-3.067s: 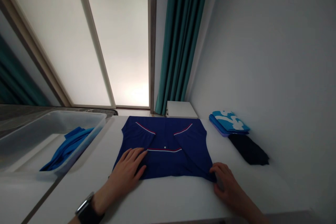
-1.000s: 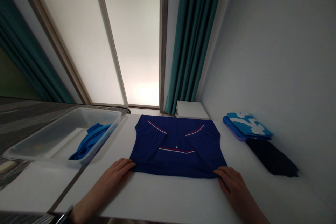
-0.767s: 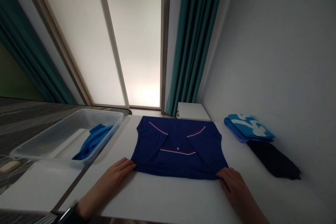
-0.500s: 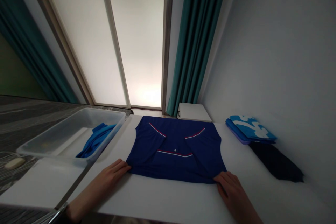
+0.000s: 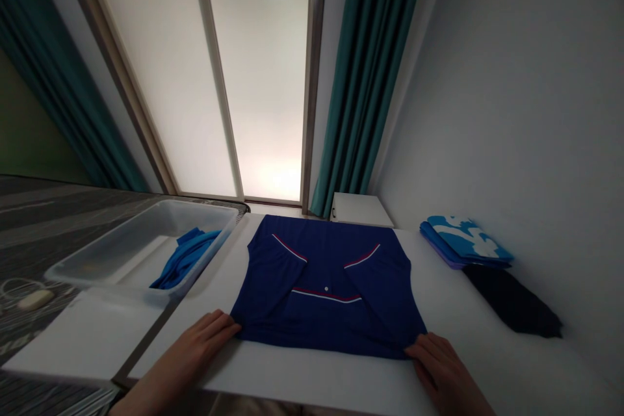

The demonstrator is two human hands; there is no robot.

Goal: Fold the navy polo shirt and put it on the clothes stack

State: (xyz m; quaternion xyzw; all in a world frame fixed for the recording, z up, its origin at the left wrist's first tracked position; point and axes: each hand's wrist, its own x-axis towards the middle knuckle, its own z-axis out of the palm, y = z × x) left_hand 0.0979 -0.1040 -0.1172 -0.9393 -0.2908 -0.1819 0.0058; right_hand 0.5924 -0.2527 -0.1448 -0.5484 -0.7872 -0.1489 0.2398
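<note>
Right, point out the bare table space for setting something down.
The white table is bare between the navy shirt and the plastic bin, between the shirt and the black cloth, and in front of the shirt, between the left hand and right hand. The far right is crowded: the black cloth lies right by the folded stack.

Navy shirt (image 5: 322, 325), sleeves (image 5: 270, 273) apparently folded inward, flat on white table (image 5: 302, 380)

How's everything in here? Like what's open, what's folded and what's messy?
Navy shirt: lying flat, sleeves folded inward
Left hand: pinching its near left corner
Right hand: pinching its near right corner
Plastic bin: open on top
Blue cloth: bunched up inside
Clothes stack: folded
Black cloth: lying flat
Right-hand curtain: gathered in folds
</note>
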